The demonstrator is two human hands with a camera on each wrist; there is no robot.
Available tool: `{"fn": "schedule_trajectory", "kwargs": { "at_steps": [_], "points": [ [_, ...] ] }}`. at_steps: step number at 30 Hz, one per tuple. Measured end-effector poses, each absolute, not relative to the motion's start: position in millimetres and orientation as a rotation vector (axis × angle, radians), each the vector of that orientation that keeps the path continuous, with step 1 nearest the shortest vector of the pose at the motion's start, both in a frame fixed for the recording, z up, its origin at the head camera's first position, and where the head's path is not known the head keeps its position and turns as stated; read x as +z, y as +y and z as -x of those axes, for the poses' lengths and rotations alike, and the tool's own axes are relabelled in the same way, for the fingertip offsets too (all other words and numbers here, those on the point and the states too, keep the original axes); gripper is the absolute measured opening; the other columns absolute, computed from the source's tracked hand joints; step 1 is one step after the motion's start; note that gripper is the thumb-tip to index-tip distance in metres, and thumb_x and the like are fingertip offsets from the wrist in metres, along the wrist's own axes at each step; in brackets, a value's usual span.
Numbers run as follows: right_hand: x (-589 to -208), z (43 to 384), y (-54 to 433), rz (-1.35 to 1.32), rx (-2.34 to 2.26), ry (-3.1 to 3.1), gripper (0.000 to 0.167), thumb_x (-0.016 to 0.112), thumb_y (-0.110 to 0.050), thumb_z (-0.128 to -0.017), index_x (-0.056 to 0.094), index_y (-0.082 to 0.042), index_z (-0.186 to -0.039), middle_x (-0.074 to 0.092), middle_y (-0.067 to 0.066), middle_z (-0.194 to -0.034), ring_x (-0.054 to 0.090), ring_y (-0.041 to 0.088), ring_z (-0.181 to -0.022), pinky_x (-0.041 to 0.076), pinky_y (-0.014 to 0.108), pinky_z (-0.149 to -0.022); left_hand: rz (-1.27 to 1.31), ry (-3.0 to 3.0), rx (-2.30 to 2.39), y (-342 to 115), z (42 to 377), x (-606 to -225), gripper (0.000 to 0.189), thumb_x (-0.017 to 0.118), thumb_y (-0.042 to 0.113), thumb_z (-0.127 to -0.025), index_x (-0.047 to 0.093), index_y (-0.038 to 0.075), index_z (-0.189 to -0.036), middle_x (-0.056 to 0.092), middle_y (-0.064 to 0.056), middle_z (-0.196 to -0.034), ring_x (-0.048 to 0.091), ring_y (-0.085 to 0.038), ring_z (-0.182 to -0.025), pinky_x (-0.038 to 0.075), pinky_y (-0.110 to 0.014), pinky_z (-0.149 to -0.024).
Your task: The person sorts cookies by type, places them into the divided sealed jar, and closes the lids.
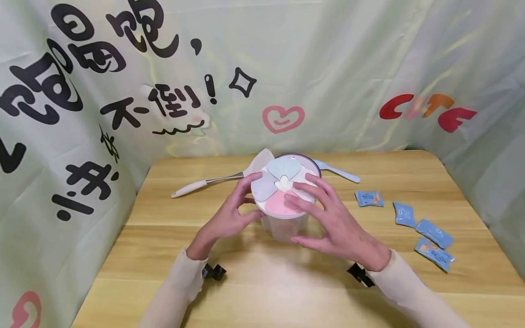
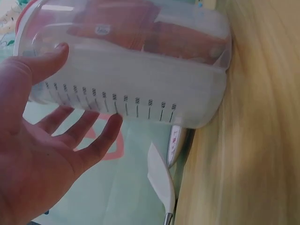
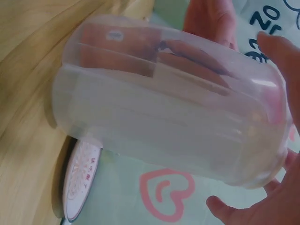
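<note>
A clear plastic storage canister (image 1: 285,228) stands upright on the table, with a measuring scale on its wall in the left wrist view. Its round lid (image 1: 280,202) has blue, lilac, pink and white petal sections around a white centre knob. Reddish-brown shapes show through the wall in both wrist views. My left hand (image 1: 229,214) holds the canister's left side near the rim, thumb in front and fingers farther round. Over the lid's right part my right hand (image 1: 338,218) spreads its fingers, with fingertips at the pink and white sections and the thumb lower, beside the wall.
Behind the canister lies a dark-rimmed patterned dish (image 3: 82,180). A white spatula (image 1: 193,187) lies to the left, its head near the canister. Light blue spoon (image 1: 338,172) at back right. Several blue packets (image 1: 434,233) lie on the right; a printed curtain (image 1: 328,68) hangs behind.
</note>
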State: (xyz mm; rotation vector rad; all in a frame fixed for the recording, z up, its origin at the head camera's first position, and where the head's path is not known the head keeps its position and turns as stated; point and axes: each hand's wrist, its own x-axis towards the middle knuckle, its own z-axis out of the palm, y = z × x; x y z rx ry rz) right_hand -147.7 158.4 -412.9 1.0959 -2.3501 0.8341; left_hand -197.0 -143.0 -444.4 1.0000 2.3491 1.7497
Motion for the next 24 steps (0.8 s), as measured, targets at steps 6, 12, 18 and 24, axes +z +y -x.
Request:
{"fn": "schedule_trajectory", "kwargs": {
  "at_steps": [6,12,18,24],
  "points": [
    [-408,156,173,-1.018,1.016,-2.306,0.077,0.079,-0.049,-0.099,0.053,-0.010,-0.160,0.049,0.018,-0.163,0.035,0.041,-0.163,0.029,0.044,-0.138,-1.008,2.222,1.744,-151,202,-441,0.091,0.073,-0.009,-0.097,0.028,0.023,-0.170,0.045,-0.013,-0.167,0.053,-0.036,-0.148,0.053,-0.059,-0.116],
    [-404,159,185,-0.941,1.101,-2.420,0.058,0.078,-0.008,-0.096,0.065,-0.022,-0.151,0.055,0.007,-0.162,0.036,0.031,-0.163,0.032,0.048,-0.136,-1.003,2.120,1.743,-152,205,-441,0.092,0.066,-0.010,-0.101,0.023,0.027,-0.174,0.046,-0.015,-0.168,0.052,-0.037,-0.151,0.044,-0.067,-0.123],
    [-403,155,182,-1.012,1.074,-2.235,0.049,0.077,-0.044,-0.102,0.072,-0.011,-0.138,0.066,0.012,-0.142,0.051,0.032,-0.144,0.032,0.022,-0.130,-0.946,2.315,1.760,-146,209,-441,0.076,0.062,-0.001,-0.108,0.033,0.027,-0.172,0.046,-0.009,-0.171,0.049,-0.034,-0.155,0.046,-0.061,-0.125],
    [-396,152,171,-1.035,0.987,-2.053,0.051,0.076,-0.058,-0.098,0.078,-0.009,-0.111,0.071,0.015,-0.124,0.054,0.039,-0.131,0.035,0.028,-0.125,-0.855,2.511,1.878,-144,200,-436,0.053,0.064,0.003,-0.108,0.053,0.017,-0.158,0.065,-0.013,-0.148,0.062,-0.035,-0.141,0.057,-0.059,-0.114]
  ]
}}
